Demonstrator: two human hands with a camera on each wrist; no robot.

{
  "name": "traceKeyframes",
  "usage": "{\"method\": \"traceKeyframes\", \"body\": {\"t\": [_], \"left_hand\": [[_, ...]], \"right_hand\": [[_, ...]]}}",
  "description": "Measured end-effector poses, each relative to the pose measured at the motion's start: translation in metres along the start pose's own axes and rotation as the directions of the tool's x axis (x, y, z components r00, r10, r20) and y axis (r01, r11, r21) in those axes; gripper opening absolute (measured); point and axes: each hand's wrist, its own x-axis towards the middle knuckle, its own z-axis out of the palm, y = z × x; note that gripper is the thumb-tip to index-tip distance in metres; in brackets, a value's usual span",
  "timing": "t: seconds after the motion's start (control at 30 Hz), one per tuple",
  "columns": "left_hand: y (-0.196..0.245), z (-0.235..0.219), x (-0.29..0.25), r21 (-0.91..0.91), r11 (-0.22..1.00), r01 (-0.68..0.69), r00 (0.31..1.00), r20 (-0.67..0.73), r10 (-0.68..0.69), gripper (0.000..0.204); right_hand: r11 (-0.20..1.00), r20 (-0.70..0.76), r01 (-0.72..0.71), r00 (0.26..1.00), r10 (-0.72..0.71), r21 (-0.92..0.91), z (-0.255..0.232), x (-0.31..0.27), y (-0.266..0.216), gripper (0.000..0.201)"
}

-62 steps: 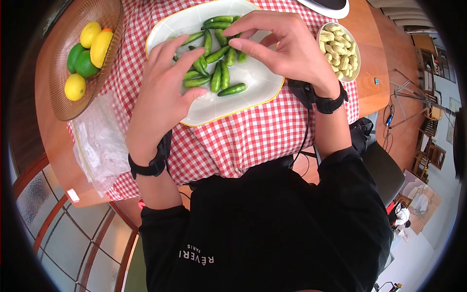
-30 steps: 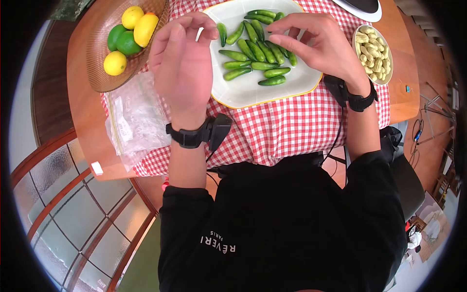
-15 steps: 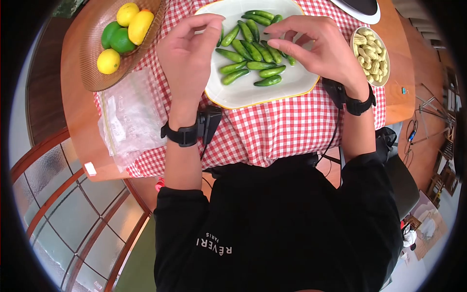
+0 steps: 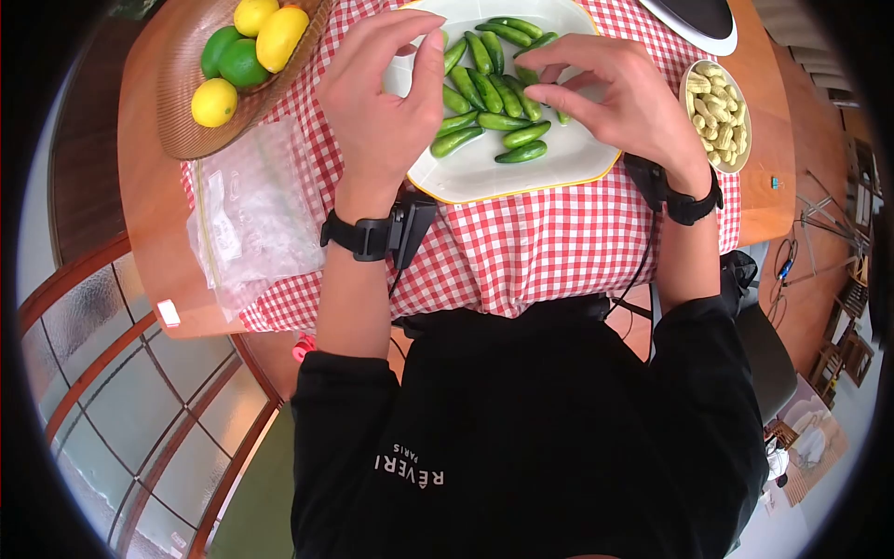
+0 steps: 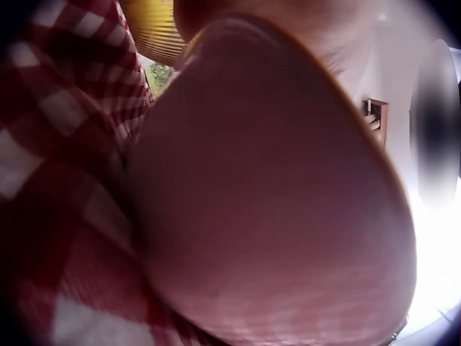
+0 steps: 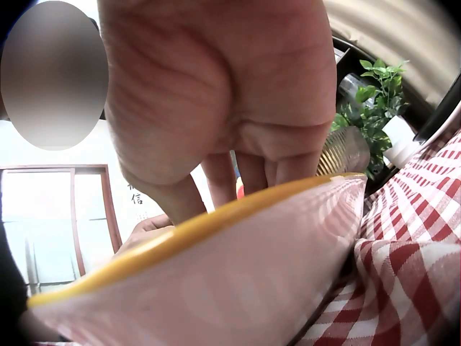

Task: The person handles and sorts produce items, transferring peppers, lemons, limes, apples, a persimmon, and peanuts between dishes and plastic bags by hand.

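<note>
Several small green cucumbers (image 4: 503,93) lie loosely spread on a white plate (image 4: 559,172) with a yellow rim. My left hand (image 4: 382,98) is over the plate's left side, thumb and forefinger extended with a gap between their tips. A cucumber at that edge is mostly hidden behind the thumb. On the other side my right hand (image 4: 629,102) hovers over the plate, fingers gently bent and thumb apart from them, beside the cucumbers. In the right wrist view its palm (image 6: 223,79) is above the plate's rim. The plate's underside (image 5: 274,187) fills the left wrist view.
A ribbed amber basket (image 4: 177,121) with lemons and green citrus stands at left. Below it is a clear plastic bag (image 4: 251,214). A bowl of peanuts (image 4: 717,116) is at right, near a white-rimmed dark object (image 4: 703,19). A checked cloth (image 4: 521,247) covers the table.
The cucumbers were more bunched two seconds ago and are now flatter and more spread. My left hand moved to the plate's left edge, turned palm up, then turned back over the rim.
</note>
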Motion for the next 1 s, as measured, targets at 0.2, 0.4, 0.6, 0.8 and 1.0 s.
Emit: {"method": "traceKeyframes", "body": {"t": [0.2,0.4,0.6,0.8,1.0], "left_hand": [[-0.006,-0.004,0.003,0.188,0.967,-0.172,0.979,-0.079,0.189,0.016],[-0.004,-0.008,0.006,0.315,0.893,-0.322,0.935,-0.039,0.352,0.015],[0.008,-0.019,0.013,-0.192,0.976,-0.1,0.951,-0.307,0.037,0.014],[0.007,-0.044,0.03,-0.489,0.872,0.0,0.855,-0.452,-0.253,0.017],[0.033,-0.036,0.061,-0.75,0.637,-0.179,0.691,-0.557,-0.461,0.027]], "right_hand": [[0.999,-0.03,0.029,0.999,-0.029,-0.016,0.001,0.0,0.001,0.023],[0.999,-0.057,0.033,0.998,-0.034,-0.02,0.0,0.0,-0.001,0.021],[0.999,-0.06,0.033,0.998,-0.033,0.003,-0.007,-0.003,-0.007,0.024],[0.897,-0.053,-0.065,0.994,0.098,0.438,0.001,-0.005,-0.028,0.023],[0.664,0.163,-0.247,0.969,0.187,0.706,0.045,-0.016,-0.078,0.047]]}}
